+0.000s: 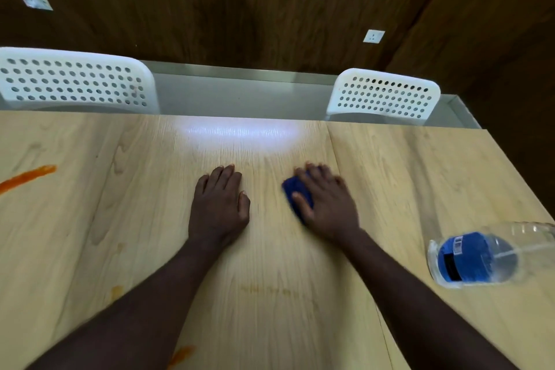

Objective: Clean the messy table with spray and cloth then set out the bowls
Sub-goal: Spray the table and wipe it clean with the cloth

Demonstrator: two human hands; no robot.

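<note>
Wiping is the step in hand. The right hand [326, 204] presses a dark blue cloth [295, 191] flat onto the pale wooden table [405, 174], its fingers [315, 173] spread almost straight over the fabric, not curled round it. The left hand [219, 204] lies beside it, palm down, fingers [223, 174] extended, holding nothing. A long orange streak [28, 179] lies well left of the left fingers, unwiped. A clear plastic bottle with a blue label [480, 255] lies on its side, right of the right fingers. Next, the cloth probably needs carrying leftward over that streak. No bowls show.
</note>
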